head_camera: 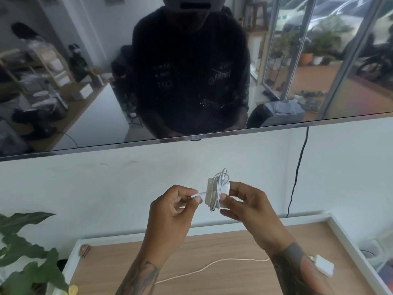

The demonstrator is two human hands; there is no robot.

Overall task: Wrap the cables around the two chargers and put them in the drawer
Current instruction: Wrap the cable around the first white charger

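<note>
Two hands raised over bench (212, 273): our right hand (251, 204) grips wrapped charger (214, 192) steady; left hand (172, 211) pinches cable end (196, 196), likely for tucking. Second charger (324, 267) lies unwrapped.

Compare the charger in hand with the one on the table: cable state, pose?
The held charger has its cable coiled round it; the table charger has its cable trailing loose across the wood. The held charger is in the air, gripped by the right hand, the left hand pinching its cable end; the table charger lies flat, untouched. Both are white.
</note>
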